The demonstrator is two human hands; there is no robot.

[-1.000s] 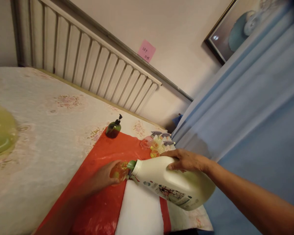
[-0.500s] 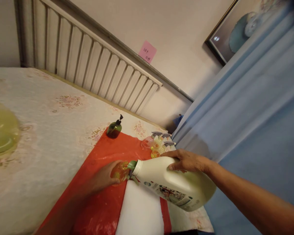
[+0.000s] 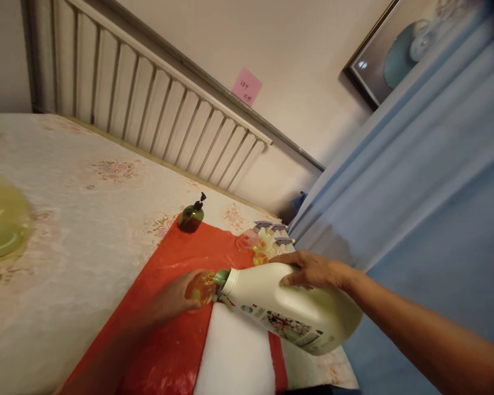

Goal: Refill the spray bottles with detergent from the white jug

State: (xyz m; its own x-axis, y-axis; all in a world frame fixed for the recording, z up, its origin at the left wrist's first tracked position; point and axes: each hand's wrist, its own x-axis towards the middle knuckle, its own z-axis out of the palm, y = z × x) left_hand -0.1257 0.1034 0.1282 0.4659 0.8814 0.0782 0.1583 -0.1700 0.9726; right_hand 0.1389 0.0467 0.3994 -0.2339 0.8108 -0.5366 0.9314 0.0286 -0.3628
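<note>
My right hand [image 3: 313,270] grips a large cream-coloured detergent jug [image 3: 267,285], which is tipped over with its mouth to the left. The jug's green spout [image 3: 221,277] meets the opening of a small clear bottle [image 3: 201,289] that looks orange over the red cloth. Around that small bottle the fingers of my left hand [image 3: 185,293] are closed. Whether liquid is flowing cannot be made out. Below both lies the red cloth [image 3: 177,252], with a white block-like piece [image 3: 236,351] on it under the jug.
A dark green pump bottle [image 3: 191,218] stands at the cloth's far corner. Several small clear containers [image 3: 261,244] cluster behind the jug. At left is a yellow-green translucent basin [image 3: 6,214]. A radiator [image 3: 148,104] backs the flowered table; a blue curtain [image 3: 436,181] hangs at right.
</note>
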